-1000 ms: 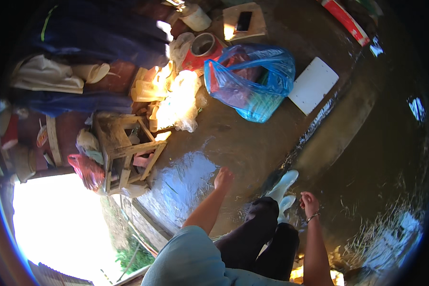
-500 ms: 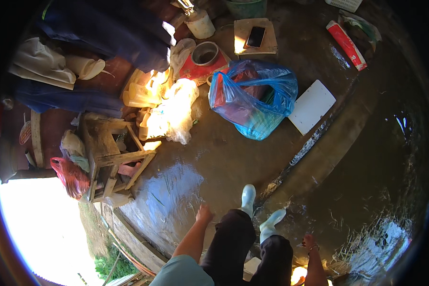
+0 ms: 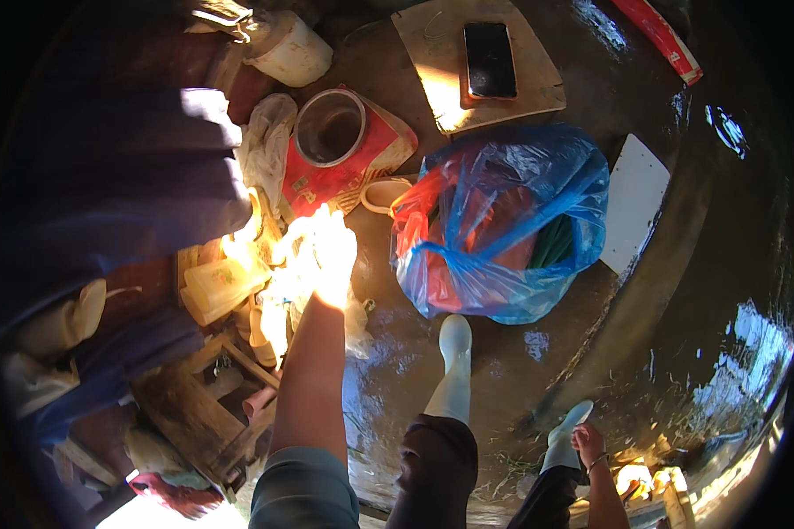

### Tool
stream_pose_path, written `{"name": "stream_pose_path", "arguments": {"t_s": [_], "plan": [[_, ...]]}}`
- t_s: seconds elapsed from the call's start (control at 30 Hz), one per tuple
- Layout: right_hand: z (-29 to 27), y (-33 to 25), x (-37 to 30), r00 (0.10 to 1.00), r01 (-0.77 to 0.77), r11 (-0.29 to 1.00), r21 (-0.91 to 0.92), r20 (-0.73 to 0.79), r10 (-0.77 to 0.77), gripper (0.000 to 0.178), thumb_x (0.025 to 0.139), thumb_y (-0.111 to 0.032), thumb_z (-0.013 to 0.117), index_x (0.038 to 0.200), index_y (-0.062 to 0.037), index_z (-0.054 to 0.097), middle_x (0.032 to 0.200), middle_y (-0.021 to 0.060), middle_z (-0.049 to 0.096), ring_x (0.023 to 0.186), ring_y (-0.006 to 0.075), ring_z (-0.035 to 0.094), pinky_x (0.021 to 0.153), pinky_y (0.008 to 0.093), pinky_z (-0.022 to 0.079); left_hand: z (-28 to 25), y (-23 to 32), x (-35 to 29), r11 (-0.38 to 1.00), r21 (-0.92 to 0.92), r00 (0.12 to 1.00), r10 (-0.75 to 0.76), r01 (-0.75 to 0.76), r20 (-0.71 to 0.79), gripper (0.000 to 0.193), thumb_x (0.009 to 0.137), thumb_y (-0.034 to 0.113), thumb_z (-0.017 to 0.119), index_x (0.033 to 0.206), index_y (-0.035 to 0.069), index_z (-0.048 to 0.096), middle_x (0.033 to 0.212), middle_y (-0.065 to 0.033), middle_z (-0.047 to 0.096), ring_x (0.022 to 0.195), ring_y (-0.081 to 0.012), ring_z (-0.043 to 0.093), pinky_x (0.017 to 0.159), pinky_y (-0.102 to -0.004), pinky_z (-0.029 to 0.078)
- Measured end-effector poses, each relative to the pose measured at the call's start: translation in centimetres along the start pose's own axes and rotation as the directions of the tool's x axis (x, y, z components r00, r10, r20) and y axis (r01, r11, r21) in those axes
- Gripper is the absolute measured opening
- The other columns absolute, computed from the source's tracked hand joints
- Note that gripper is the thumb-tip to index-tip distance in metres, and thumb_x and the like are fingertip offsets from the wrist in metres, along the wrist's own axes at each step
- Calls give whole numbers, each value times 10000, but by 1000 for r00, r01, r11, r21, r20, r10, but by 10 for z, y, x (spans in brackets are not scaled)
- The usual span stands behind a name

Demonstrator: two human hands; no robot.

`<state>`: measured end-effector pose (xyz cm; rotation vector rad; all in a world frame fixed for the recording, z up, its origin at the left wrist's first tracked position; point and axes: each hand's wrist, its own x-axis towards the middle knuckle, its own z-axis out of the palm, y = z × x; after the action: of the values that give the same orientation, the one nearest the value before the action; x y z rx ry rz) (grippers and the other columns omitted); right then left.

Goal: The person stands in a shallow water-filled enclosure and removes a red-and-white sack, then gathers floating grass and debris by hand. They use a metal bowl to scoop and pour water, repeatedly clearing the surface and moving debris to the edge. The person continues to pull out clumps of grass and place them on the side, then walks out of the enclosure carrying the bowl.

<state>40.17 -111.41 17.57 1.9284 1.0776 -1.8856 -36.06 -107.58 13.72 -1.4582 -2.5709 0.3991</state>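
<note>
My left hand (image 3: 333,264) reaches forward into a patch of strong sunlight, at a crumpled clear plastic bag (image 3: 355,331). Glare washes out its fingers, so I cannot tell whether it touches or holds anything. My right hand (image 3: 588,443) hangs low at the right beside my white rubber boot (image 3: 563,436), fingers loosely bent and holding nothing visible. Ahead of my other boot (image 3: 454,353) sits a blue plastic bag (image 3: 520,238) with red and green contents. Beyond the left hand, a metal pot (image 3: 330,128) rests on a red patterned sack or sheet (image 3: 318,181).
A black phone (image 3: 490,60) lies on a wooden board (image 3: 415,44). A white panel (image 3: 635,203) leans or lies right of the blue bag. At left are a wooden stool (image 3: 185,414), a pale yellow plastic container (image 3: 220,289) and hanging dark cloth (image 3: 115,176). The floor (image 3: 494,370) looks wet.
I have stepped forward, and the blue bag and pot appear closer. My left arm has extended ahead into the sunlit pile; my right hand still hangs at the right.
</note>
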Motion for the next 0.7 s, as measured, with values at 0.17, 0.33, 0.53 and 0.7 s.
{"name": "stream_pose_path", "arguments": {"t_s": [0.17,0.33,0.53,0.7], "plan": [[116,-59,-3,996,-16,998,-67,84,22,191,945,-189,557,1090,-66,579,891,47,644,752,122,635,651,264,528,68,-25,127,993,-109,995,36,-45,-90,509,779,89,507,1283,22,482,1225,-225,551,1004,-317,591,845,-388,496],[135,-75,-7,978,-206,942,-267,-14,210,201,936,-205,563,1056,-51,613,801,70,676,723,146,659,661,289,527,77,-28,184,973,-225,953,28,43,302,576,845,213,587,1345,-18,415,1157,-225,598,1008,-380,589,869,-430,487],[110,-92,-34,941,-305,952,24,-145,305,199,949,-207,521,987,-49,636,772,49,640,690,134,629,638,284,520,52,-75,163,958,-246,960,-81,149,267,570,878,234,573,1353,-29,400,1203,-222,570,1044,-353,575,891,-417,479],[105,-105,-53,964,-255,966,42,-73,257,233,958,-236,498,982,-49,634,772,48,637,686,145,624,650,277,507,-32,-98,91,756,-431,869,-401,493,291,568,904,252,563,1360,-39,388,1241,-220,547,1073,-331,563,909,-406,473]]}}
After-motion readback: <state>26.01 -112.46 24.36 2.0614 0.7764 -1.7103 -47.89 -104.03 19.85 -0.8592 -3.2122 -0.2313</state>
